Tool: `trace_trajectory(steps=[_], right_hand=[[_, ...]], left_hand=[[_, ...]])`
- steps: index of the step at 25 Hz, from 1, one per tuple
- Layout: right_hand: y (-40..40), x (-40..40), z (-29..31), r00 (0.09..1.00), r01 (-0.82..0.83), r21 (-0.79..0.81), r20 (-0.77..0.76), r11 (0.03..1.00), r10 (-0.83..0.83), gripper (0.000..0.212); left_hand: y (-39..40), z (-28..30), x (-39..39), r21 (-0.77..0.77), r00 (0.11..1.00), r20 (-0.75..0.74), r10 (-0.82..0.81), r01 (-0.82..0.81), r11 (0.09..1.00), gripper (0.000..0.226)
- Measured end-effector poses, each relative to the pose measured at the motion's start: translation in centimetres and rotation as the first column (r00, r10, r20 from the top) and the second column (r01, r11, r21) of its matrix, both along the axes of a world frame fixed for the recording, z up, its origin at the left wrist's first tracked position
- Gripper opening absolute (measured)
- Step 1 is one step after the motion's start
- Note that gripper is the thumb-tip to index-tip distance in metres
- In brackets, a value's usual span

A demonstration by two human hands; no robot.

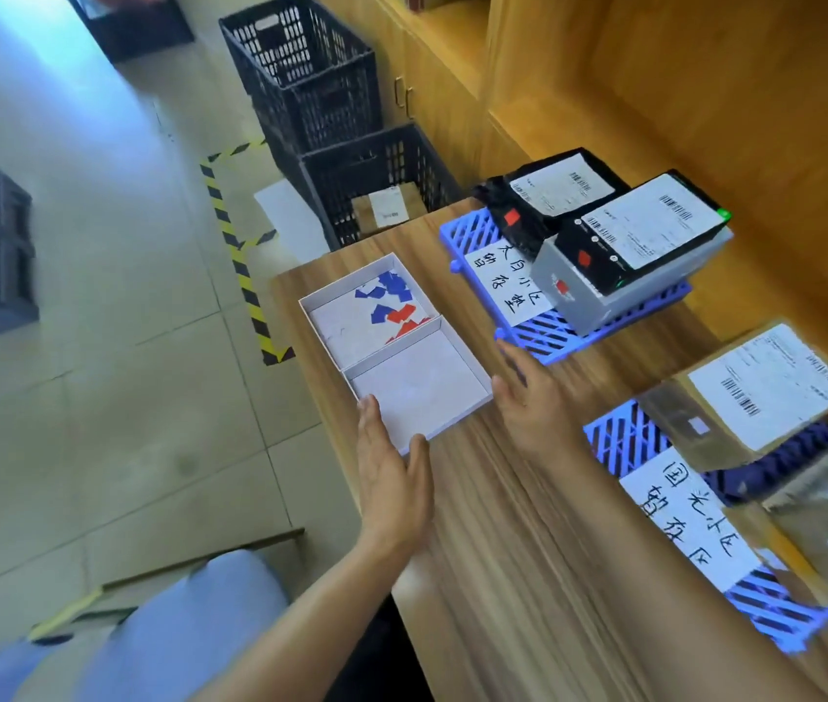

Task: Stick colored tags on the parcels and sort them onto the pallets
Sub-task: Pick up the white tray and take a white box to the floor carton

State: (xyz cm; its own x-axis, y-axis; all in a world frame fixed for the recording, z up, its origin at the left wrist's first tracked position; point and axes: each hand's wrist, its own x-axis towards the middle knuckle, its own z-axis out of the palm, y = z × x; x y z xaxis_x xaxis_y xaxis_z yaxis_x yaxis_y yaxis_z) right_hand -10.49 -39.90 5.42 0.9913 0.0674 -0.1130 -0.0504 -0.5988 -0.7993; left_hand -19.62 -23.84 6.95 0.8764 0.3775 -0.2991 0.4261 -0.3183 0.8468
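A white two-compartment tray (331,342) lies on the wooden table; its far compartment holds blue and red tags (394,301), its near one is bare. My left hand (391,478) lies flat against the tray's near corner, fingers straight. My right hand (533,392) hovers flat beside the tray's right edge, blurred. The far blue pallet (467,230) carries black and grey parcels (625,255) with red tags. The near blue pallet (619,438) carries brown cardboard parcels (751,392) with pale tags.
Two black plastic crates (300,68) stand on the floor beyond the table; the nearer crate (402,159) holds a brown parcel (386,210). Wooden shelving (655,68) runs along the right. Yellow-black tape (245,266) marks the floor. A chair with blue cloth (174,625) sits lower left.
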Motion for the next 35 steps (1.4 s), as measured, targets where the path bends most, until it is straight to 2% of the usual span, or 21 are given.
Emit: trace_trajectory(steps=[3,5,8,10,17,21,27,35], right_hand=[[0.1,0.5,-2.5,0.994,0.012,-0.021,-0.107,1.0,-0.015,0.06],[0.4,0.6,-3.1,0.987,0.005,-0.05,-0.162,0.999,-0.013,0.065],[0.9,1.2,-2.6,0.966,-0.053,-0.092,-0.257,0.994,0.028,0.058],[1.2,1.7,-2.9,0.955,-0.049,-0.064,-0.295,0.997,0.028,0.056],[1.0,0.9,-2.9,0.967,0.079,0.007,-0.246,0.997,-0.074,0.038],[0.8,-1.0,-2.0,0.959,0.261,0.047,-0.123,0.964,-0.253,0.026],[-0.1,-4.5,1.2,0.914,0.405,0.117,-0.052,0.907,-0.401,0.027],[-2.4,-9.1,6.5,0.812,0.562,0.245,0.02,0.79,-0.583,0.027]], left_hand=[[1.0,-2.6,-0.5,-0.034,0.996,-0.081,-0.024,0.021,0.999,0.068],[1.4,-3.6,-0.8,-0.046,0.996,-0.065,-0.056,0.053,0.998,0.068],[1.9,-4.0,-0.5,-0.076,0.997,-0.032,-0.07,0.068,0.995,0.069],[2.1,-3.9,-0.3,-0.127,0.997,-0.053,-0.061,0.054,0.99,0.071],[2.6,-4.6,-0.9,-0.239,0.992,-0.115,-0.058,0.029,0.971,0.075],[2.4,-2.8,-1.8,-0.243,0.989,-0.121,-0.086,0.054,0.968,0.07],[2.9,1.1,-1.9,-0.184,0.991,0.038,-0.132,0.137,0.973,0.055],[1.0,5.9,-1.5,-0.008,0.959,0.177,-0.221,0.226,0.974,0.051]])
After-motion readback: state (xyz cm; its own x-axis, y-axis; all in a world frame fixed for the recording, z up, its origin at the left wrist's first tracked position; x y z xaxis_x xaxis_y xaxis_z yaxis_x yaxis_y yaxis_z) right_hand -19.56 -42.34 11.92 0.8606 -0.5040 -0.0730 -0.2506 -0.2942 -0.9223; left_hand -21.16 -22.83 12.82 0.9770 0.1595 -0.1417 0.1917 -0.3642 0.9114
